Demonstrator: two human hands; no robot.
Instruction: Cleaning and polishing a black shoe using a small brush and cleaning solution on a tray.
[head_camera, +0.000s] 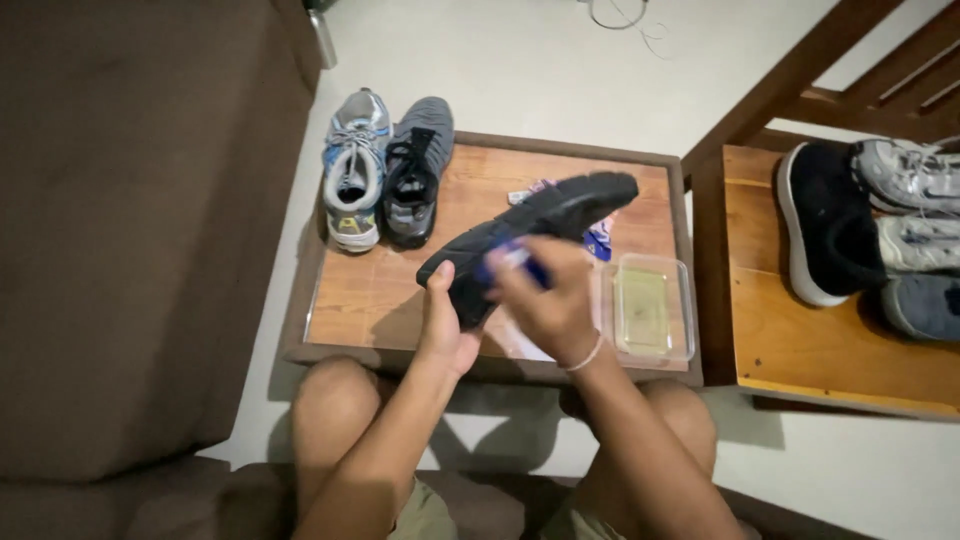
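The black shoe (530, 235) is held sole-up above the wooden surface (370, 295). The left hand (445, 325) has its fingers clasped around the heel; the right hand (550, 305) presses a blue brush (515, 262) against the sole, fingers closed on it. At three o'clock sits a clear plastic container (648, 308); at ten o'clock, two sneakers (390, 170).

Both forearms reach forward from the bottom of the view, above the bare knees, and converge at the centre. The left hand (445, 325) is raised with its thumb pointing up and its fingers curled in a grip. The right hand (548, 305), a thin band at its wrist, lies palm down with its fingers closed, just beside the left.
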